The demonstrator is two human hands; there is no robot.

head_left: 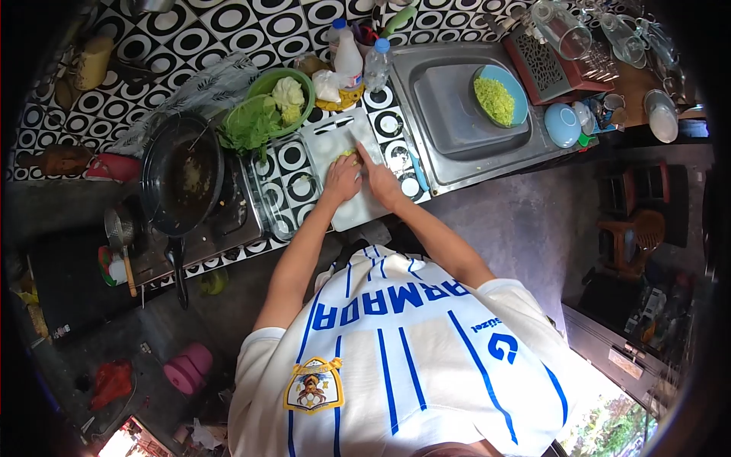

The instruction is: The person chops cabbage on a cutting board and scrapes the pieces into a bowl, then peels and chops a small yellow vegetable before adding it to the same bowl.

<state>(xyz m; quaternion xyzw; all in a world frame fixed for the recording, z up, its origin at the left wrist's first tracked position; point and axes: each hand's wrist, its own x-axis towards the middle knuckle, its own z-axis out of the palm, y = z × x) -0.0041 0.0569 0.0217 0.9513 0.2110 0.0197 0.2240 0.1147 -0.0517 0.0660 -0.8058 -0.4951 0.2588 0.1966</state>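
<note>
My left hand (343, 181) presses its fingers down on a small yellow-green vegetable piece (347, 153) on a pale cutting board (352, 215). Close beside it, my right hand (381, 184) is closed with its index finger stretched forward; what it holds is too small to make out. A blue-handled utensil (419, 174) lies right of the board. Behind and left, a green bowl (308, 90) holds leafy greens (255, 126) and pale cauliflower-like pieces (288, 94).
A black wok (183, 179) sits on the stove at left. At right, a light-blue plate (519, 91) of chopped green vegetable rests over the metal sink (449, 179). Bottles (348, 57) stand behind the board. A red rack (537, 68) is at the back right.
</note>
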